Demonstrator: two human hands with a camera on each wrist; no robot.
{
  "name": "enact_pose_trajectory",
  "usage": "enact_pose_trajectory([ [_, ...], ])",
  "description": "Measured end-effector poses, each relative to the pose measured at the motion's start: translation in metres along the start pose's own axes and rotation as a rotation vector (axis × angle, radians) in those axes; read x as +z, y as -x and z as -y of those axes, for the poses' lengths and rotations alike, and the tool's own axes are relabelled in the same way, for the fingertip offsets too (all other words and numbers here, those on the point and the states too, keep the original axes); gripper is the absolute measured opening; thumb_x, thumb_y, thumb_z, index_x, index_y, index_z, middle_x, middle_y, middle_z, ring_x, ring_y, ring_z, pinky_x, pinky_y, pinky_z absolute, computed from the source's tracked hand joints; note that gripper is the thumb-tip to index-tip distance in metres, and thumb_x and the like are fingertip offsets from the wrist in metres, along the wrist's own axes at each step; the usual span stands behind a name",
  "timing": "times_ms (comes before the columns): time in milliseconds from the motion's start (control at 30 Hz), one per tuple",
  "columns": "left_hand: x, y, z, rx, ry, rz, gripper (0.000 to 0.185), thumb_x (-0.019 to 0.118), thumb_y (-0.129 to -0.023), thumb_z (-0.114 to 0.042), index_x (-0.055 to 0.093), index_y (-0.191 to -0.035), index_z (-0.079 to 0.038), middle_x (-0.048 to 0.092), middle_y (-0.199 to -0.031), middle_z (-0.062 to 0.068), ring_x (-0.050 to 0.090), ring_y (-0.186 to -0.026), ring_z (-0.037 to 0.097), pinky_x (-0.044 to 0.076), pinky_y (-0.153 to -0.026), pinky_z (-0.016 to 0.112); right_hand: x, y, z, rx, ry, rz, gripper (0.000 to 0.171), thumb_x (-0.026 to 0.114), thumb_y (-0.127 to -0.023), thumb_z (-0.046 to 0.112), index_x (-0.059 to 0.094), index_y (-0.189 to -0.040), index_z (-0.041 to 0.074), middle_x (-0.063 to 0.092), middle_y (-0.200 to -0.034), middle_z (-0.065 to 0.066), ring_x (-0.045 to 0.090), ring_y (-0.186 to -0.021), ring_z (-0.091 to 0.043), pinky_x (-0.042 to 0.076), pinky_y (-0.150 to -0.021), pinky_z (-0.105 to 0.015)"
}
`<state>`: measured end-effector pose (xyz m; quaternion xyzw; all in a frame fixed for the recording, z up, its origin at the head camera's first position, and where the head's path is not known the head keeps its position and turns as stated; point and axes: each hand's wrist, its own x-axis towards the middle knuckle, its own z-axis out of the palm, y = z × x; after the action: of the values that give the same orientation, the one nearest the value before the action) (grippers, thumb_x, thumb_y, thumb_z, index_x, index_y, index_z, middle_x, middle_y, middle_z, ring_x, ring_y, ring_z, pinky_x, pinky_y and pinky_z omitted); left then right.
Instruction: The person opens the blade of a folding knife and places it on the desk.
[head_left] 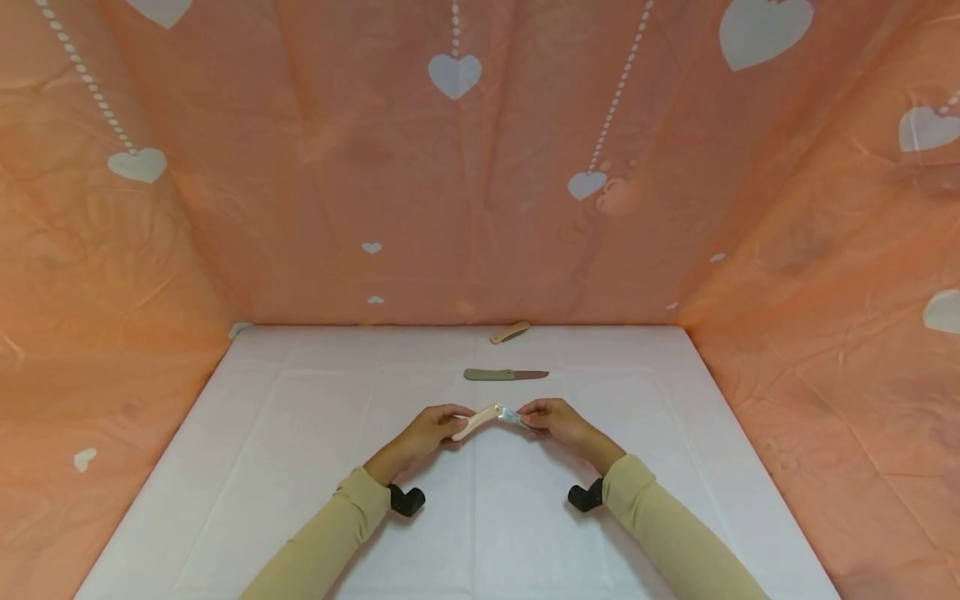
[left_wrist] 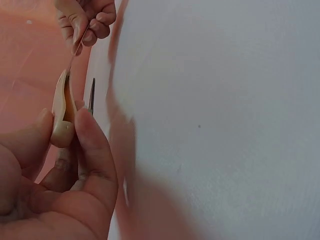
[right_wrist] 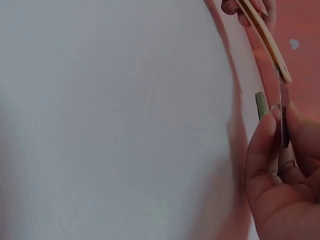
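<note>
Between both hands is a folding knife with a pale wooden handle (head_left: 480, 419), its blade (head_left: 512, 415) swung partway out at an angle. My left hand (head_left: 435, 427) pinches the handle near its end between thumb and fingers. The slot along the handle shows in the left wrist view. Thumb and fingers of my right hand (head_left: 558, 418) pinch the blade, covering part of it. Just beyond the hands, a green-handled knife (head_left: 489, 375) lies on the table with its blade extended to the right.
Another wooden-handled folding knife (head_left: 510, 332) lies at the table's far edge. The table (head_left: 300, 500) has a white cover. Orange cloth (head_left: 322, 192) with pale hearts hangs at the back and both sides. Each wrist carries a black device (head_left: 408, 501).
</note>
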<state>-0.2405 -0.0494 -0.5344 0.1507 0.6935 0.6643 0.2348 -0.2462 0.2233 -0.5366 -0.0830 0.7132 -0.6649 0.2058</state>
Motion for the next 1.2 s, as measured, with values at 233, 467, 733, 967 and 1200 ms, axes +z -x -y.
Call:
enact_pose_trajectory([
  [233, 0.000, 0.001, -0.001, 0.017, -0.093, 0.029, 0.027, 0.052, -0.094, -0.005, 0.057, -0.118, 0.008, 0.059, -0.093, 0.009, 0.054, -0.077, 0.014, 0.053, -0.068, 0.027, -0.005, 0.004, 0.001, 0.007, 0.019, 0.051, 0.030, 0.057, -0.089, 0.000, 0.053, -0.110, -0.021, 0.060, -0.084, -0.005, 0.054, -0.071, -0.013, 0.048, -0.066, -0.022],
  [467, 0.001, 0.002, 0.000, 0.016, -0.153, 0.064, 0.024, 0.050, -0.095, -0.002, 0.060, -0.115, 0.007, 0.058, -0.098, 0.011, 0.052, -0.075, 0.014, 0.052, -0.064, 0.025, -0.008, 0.006, 0.001, 0.058, 0.040, 0.091, 0.025, 0.060, -0.088, 0.001, 0.057, -0.106, -0.017, 0.061, -0.084, -0.002, 0.054, -0.072, -0.012, 0.049, -0.065, -0.022],
  [733, 0.001, 0.004, -0.003, 0.021, -0.250, 0.096, 0.022, 0.048, -0.094, 0.000, 0.063, -0.111, 0.004, 0.059, -0.093, 0.010, 0.052, -0.069, 0.014, 0.050, -0.060, 0.024, -0.010, 0.008, 0.004, 0.110, 0.058, 0.151, 0.023, 0.059, -0.087, -0.001, 0.059, -0.105, -0.016, 0.061, -0.081, -0.005, 0.054, -0.066, -0.013, 0.048, -0.061, -0.023],
  [967, 0.001, 0.004, -0.005, 0.031, -0.308, 0.133, 0.023, 0.048, -0.095, 0.000, 0.065, -0.109, 0.000, 0.058, -0.085, 0.005, 0.051, -0.064, 0.014, 0.048, -0.055, 0.024, -0.012, 0.010, 0.004, 0.114, 0.095, 0.180, 0.022, 0.060, -0.088, 0.000, 0.060, -0.103, -0.015, 0.060, -0.080, -0.005, 0.052, -0.069, -0.013, 0.048, -0.062, -0.022],
  [1200, 0.000, 0.002, -0.006, 0.030, -0.335, 0.161, 0.021, 0.049, -0.095, -0.002, 0.067, -0.107, -0.002, 0.059, -0.086, 0.005, 0.050, -0.063, 0.014, 0.044, -0.053, 0.023, -0.014, 0.010, 0.007, 0.124, 0.141, 0.213, 0.017, 0.061, -0.088, 0.002, 0.063, -0.100, -0.009, 0.060, -0.080, -0.003, 0.052, -0.072, -0.012, 0.049, -0.062, -0.023],
])
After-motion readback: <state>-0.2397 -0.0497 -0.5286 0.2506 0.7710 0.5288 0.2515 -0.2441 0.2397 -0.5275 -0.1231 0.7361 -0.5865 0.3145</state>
